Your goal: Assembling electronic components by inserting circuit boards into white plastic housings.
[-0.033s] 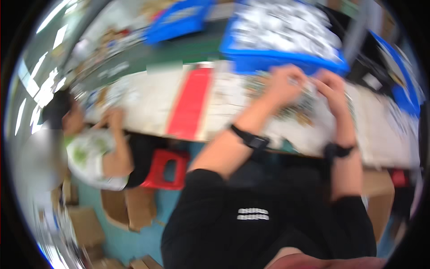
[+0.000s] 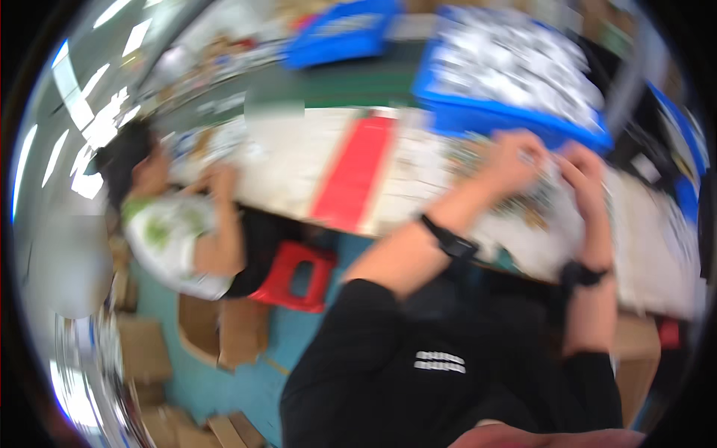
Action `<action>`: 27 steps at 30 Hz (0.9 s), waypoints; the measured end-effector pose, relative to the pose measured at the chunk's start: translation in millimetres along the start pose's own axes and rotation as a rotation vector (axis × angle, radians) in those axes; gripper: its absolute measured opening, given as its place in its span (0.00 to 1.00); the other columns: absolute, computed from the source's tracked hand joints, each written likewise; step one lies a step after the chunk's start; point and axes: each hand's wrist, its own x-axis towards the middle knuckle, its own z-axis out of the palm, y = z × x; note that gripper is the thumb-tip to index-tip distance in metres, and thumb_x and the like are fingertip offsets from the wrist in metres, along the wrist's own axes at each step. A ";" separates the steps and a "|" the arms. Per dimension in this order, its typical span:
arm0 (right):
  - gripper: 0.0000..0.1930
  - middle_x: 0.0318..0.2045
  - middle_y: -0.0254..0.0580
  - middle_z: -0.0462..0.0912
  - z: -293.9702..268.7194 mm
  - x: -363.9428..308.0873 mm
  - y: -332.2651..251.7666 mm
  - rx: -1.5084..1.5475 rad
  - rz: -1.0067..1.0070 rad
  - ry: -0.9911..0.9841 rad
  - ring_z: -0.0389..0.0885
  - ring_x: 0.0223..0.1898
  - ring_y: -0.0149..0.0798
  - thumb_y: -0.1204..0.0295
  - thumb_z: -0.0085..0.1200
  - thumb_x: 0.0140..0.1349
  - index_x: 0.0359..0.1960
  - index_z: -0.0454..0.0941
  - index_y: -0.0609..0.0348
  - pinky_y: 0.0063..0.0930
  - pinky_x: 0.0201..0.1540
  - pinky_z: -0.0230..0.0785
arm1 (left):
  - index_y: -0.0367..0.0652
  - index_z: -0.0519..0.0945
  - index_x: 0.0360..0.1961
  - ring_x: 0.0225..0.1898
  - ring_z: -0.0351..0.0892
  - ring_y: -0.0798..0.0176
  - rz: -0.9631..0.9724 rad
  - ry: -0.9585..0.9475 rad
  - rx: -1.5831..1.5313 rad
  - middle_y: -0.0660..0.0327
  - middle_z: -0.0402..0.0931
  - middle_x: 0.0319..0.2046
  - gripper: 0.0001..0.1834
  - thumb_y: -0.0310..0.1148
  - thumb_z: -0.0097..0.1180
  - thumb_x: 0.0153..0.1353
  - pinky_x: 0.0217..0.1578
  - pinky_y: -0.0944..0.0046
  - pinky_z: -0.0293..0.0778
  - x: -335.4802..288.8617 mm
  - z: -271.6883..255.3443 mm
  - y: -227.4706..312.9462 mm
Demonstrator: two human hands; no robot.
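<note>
We are holding our left hand [image 2: 514,163] near our right hand [image 2: 585,173], fingers partly curled on both, though blur is hiding whether they are gripping anything. Beneath them, small greenish parts [image 2: 517,206] are lying on the pale table [image 2: 284,172], before a blue bin [image 2: 478,121] of white pieces [image 2: 515,67].

black shirt [image 2: 351,381] | short sleeves [image 2: 370,302] | white two-row marking [image 2: 440,362] (too blurred to read) | black wristbands [image 2: 453,243]

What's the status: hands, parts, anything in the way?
Left hand, right hand close together; grip too blurred to tell. Small parts close by. Blue bin just beyond both hands.
</note>
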 end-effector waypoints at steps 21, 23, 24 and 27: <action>0.13 0.22 0.27 0.73 14.3 2.1 24.7 0.276 0.023 -0.048 0.68 0.22 0.21 0.68 0.55 0.71 0.49 0.79 0.65 0.16 0.25 0.59 | 0.40 0.83 0.31 0.31 0.85 0.55 0.011 0.067 0.243 0.55 0.83 0.26 0.05 0.29 0.64 0.55 0.33 0.58 0.79 -21.9 -70.7 30.2; 0.12 0.22 0.27 0.73 16.4 3.8 22.5 0.267 0.040 -0.051 0.68 0.22 0.20 0.67 0.56 0.71 0.47 0.80 0.64 0.16 0.25 0.59 | 0.41 0.83 0.32 0.29 0.85 0.53 -0.019 0.264 0.423 0.53 0.83 0.25 0.05 0.30 0.62 0.55 0.32 0.55 0.79 -35.2 -122.2 13.5; 0.11 0.21 0.26 0.72 11.1 -0.6 25.2 0.246 0.071 -0.024 0.68 0.21 0.20 0.67 0.56 0.71 0.45 0.80 0.64 0.16 0.25 0.59 | 0.43 0.84 0.34 0.32 0.85 0.51 -0.181 0.271 0.668 0.52 0.84 0.29 0.07 0.32 0.61 0.57 0.34 0.52 0.79 -37.0 -149.9 18.4; 0.10 0.20 0.26 0.73 15.4 -0.7 20.6 0.153 0.076 -0.070 0.67 0.20 0.20 0.67 0.57 0.70 0.41 0.81 0.63 0.16 0.25 0.58 | 0.43 0.80 0.49 0.51 0.78 0.47 -0.331 0.354 1.124 0.49 0.80 0.48 0.18 0.39 0.57 0.60 0.47 0.39 0.71 -65.1 -242.1 8.5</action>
